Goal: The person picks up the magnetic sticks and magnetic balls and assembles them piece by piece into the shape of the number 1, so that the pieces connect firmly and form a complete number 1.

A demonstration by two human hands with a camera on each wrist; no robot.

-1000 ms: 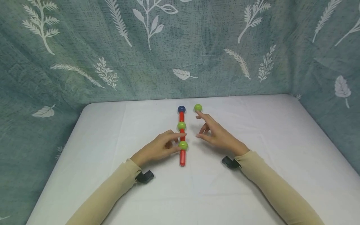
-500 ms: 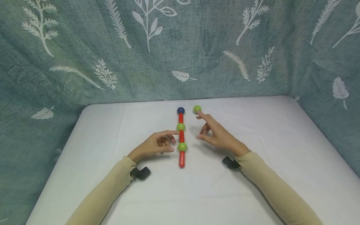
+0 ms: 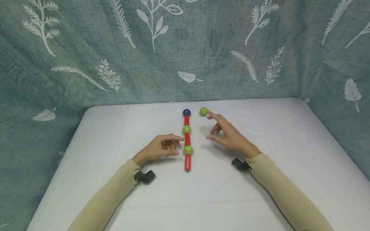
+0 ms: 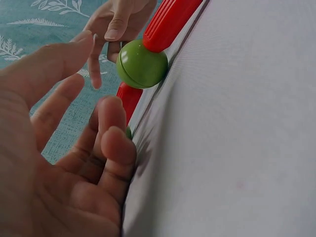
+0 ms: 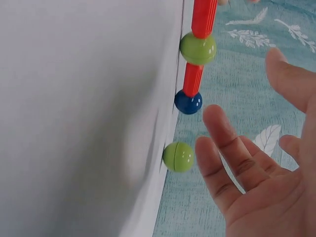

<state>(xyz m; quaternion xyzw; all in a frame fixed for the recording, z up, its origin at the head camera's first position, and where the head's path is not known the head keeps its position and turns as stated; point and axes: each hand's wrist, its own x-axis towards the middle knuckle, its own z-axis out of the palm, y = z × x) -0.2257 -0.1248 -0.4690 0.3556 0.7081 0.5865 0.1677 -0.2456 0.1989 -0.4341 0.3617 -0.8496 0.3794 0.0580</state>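
Observation:
A straight chain lies on the white table, pointing away from me. Red ribbed rods [image 3: 188, 163] alternate in it with green balls [image 3: 188, 150], and a blue ball [image 3: 186, 112] caps the far end. Left of the chain, my left hand [image 3: 159, 147] has its index fingertip right by the middle red rod [image 3: 187, 139]; thumb and fingers are parted with nothing between them. A loose green ball [image 3: 203, 111] sits right of the blue one. My right hand [image 3: 226, 133] is just beside it, index finger stretched toward it. The right wrist view shows relaxed fingers [image 5: 229, 133] and that ball [image 5: 178, 157].
The white table [image 3: 248, 199] ends at a back edge close behind the blue ball and the loose ball. A green leaf-patterned curtain [image 3: 162, 64] hangs behind and at both sides. Each wrist wears a black camera mount [image 3: 145, 176].
My left hand has let go of the near green ball and drawn back to the left. The right hand has shifted slightly right, away from the loose green ball.

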